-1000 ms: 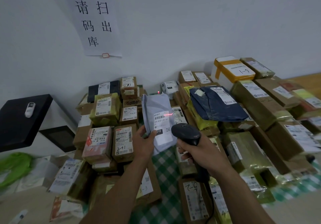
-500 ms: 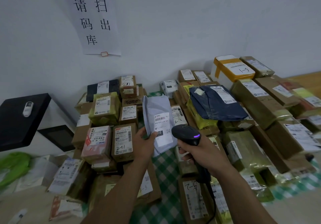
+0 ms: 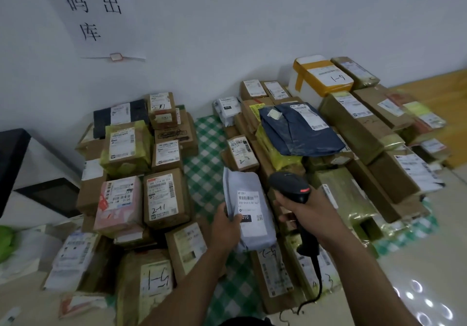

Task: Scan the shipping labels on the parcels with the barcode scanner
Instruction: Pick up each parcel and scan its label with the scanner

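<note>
Left hand [image 3: 226, 227]: is gripping the grey poly mailer [image 3: 252, 234] by its left edge, thumb lying across the front, fingers curling behind.
Right hand [image 3: 303, 210]: is wrapping closed round the handle of the barcode scanner [image 3: 290, 186].
Task item: the shipping label [image 3: 250, 205] is facing up, just right of the left thumb. The scanner head is sitting just beside the mailer's right edge, apart from it.
Step in hand: no beam is showing on the label, so this parcel is judged to be between aiming and setting down. Which of the two cannot be told.
Next move: is calling for the scanner nose to be turned squarely onto the barcode rows, the mailer held flat.
Edges and room: stacked cartons [image 3: 164, 196] are crowding outward of both hands. The green checked cloth [image 3: 202, 153] beyond the left hand is offering the only open lane. The scanner cable [image 3: 319, 272] is trailing below the right wrist over carton edges and is likely to snag.
</note>
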Tool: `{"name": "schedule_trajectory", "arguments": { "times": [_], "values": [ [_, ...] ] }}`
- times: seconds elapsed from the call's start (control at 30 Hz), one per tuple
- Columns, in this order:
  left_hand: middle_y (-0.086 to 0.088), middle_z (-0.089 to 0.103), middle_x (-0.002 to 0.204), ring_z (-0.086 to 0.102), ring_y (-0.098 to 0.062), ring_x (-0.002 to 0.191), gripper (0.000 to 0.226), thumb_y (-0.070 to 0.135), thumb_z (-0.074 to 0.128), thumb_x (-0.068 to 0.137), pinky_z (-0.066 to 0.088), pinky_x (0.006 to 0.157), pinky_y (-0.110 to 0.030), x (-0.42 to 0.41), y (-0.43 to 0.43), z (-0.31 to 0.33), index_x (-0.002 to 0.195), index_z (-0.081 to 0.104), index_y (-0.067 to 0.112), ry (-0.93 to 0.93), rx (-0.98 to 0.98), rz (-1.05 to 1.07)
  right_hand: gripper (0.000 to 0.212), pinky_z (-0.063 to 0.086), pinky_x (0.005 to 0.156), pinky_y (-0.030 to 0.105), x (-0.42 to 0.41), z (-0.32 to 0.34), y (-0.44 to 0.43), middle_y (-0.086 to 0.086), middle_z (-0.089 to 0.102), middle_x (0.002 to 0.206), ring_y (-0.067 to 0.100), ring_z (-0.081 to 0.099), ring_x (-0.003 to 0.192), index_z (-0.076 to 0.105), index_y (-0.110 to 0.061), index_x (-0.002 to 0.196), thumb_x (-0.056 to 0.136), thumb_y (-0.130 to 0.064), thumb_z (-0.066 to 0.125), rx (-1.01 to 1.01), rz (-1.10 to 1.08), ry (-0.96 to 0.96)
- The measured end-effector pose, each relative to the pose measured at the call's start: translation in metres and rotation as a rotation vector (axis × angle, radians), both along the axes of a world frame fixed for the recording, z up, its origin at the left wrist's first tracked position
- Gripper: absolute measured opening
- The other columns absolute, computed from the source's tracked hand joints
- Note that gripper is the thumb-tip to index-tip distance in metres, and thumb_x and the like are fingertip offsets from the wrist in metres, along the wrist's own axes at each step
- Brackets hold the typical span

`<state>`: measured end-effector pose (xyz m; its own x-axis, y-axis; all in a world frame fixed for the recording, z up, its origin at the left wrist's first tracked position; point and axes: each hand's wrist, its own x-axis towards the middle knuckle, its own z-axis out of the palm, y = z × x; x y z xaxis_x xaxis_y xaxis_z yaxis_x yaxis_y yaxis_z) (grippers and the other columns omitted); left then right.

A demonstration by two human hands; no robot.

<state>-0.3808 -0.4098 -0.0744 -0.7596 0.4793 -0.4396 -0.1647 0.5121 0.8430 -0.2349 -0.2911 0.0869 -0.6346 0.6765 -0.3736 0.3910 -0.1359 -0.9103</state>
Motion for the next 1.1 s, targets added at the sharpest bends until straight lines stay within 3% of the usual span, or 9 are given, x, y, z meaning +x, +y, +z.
{"name": "schedule_trajectory", "arguments": {
  "times": [0.23,0.33,0.47,0.57,0.67,0.8,0.87,0.93,1.1],
  "values": [
    [-0.007,0.057,0.146,0.062,-0.029,0.124,0.06,0.012,0.061,0.102,0.056,0.097,-0.041,0.007,0.031,-0.012,0.155,0.037,0.021,-0.118,-0.015,-0.001,0.016,0.051,0.053,0.024,0.006,-0.013,-0.004,0.029,0.071,0.096,0.027,0.063,0.069,0.069,-0.006,0.111,0.097,-0.014,0.073,-0.057,-0.074,-0.042],
    [-0.004,0.06,0.142,0.065,-0.027,0.118,0.048,0.015,0.058,0.104,0.053,0.085,-0.03,0.005,0.036,-0.022,0.151,0.045,0.017,-0.091,-0.061,-0.038,0.015,0.051,0.053,0.021,0.005,-0.019,-0.007,0.015,0.077,0.093,0.015,0.069,0.062,0.071,-0.011,0.111,0.097,-0.017,0.073,-0.048,-0.062,-0.098],
    [-0.001,0.07,0.129,0.068,-0.02,0.107,0.035,0.023,0.062,0.099,0.058,0.093,-0.039,-0.005,0.036,-0.039,0.134,0.059,0.023,-0.085,-0.104,-0.163,0.016,0.051,0.056,0.024,0.003,-0.026,-0.012,0.006,0.078,0.093,0.011,0.069,0.06,0.068,-0.018,0.113,0.098,-0.019,0.073,-0.04,-0.013,-0.125],
    [0.008,0.067,0.123,0.065,-0.015,0.109,0.034,0.032,0.066,0.096,0.054,0.093,-0.036,-0.007,0.013,-0.013,0.128,0.058,0.026,0.024,-0.077,-0.199,0.014,0.051,0.053,0.019,-0.004,-0.027,-0.02,0.005,0.077,0.092,0.007,0.068,0.056,0.068,-0.019,0.111,0.098,-0.016,0.072,-0.075,0.007,-0.098],
    [0.007,0.059,0.114,0.057,-0.013,0.104,0.025,0.022,0.063,0.1,0.04,0.09,-0.022,-0.003,-0.03,-0.004,0.124,0.061,0.017,0.299,-0.069,-0.13,0.019,0.062,0.067,0.031,-0.012,-0.034,-0.028,0.005,0.078,0.104,0.015,0.076,0.07,0.068,-0.03,0.11,0.097,-0.017,0.074,-0.104,0.058,-0.068],
    [-0.026,0.067,0.121,0.067,-0.045,0.112,0.042,0.031,0.054,0.102,0.05,0.101,-0.047,0.008,-0.086,-0.023,0.124,0.064,-0.004,0.658,-0.248,-0.039,0.018,0.062,0.088,0.049,-0.023,-0.046,-0.04,0.001,0.08,0.102,0.022,0.079,0.082,0.071,-0.032,0.109,0.094,-0.025,0.077,-0.087,0.134,-0.055],
    [-0.03,0.039,0.155,0.042,-0.047,0.141,0.075,0.061,0.042,0.102,0.035,0.116,-0.054,0.012,-0.102,-0.022,0.153,0.043,0.007,0.482,-0.392,-0.074,0.021,0.062,0.084,0.045,-0.027,-0.049,-0.047,-0.001,0.08,0.099,0.023,0.079,0.078,0.069,-0.033,0.114,0.094,-0.03,0.076,-0.092,0.18,-0.064],
    [-0.02,0.005,0.169,0.012,-0.039,0.155,0.093,0.05,0.068,0.091,0.02,0.123,-0.046,0.016,-0.111,-0.022,0.163,0.016,0.023,0.326,-0.487,-0.081,0.023,0.061,0.077,0.038,-0.03,-0.053,-0.052,-0.004,0.08,0.096,0.022,0.078,0.075,0.07,-0.03,0.117,0.095,-0.029,0.076,-0.075,0.218,-0.095],
    [-0.018,-0.014,0.169,0.0,-0.036,0.158,0.133,0.039,0.086,0.078,0.015,0.127,-0.045,0.019,-0.106,-0.021,0.162,-0.013,0.011,0.256,-0.414,0.012,0.03,0.054,0.064,0.029,-0.026,-0.066,-0.06,-0.002,0.08,0.099,0.022,0.078,0.076,0.065,-0.031,0.124,0.096,-0.025,0.074,-0.069,0.261,-0.141]
  ]
}}
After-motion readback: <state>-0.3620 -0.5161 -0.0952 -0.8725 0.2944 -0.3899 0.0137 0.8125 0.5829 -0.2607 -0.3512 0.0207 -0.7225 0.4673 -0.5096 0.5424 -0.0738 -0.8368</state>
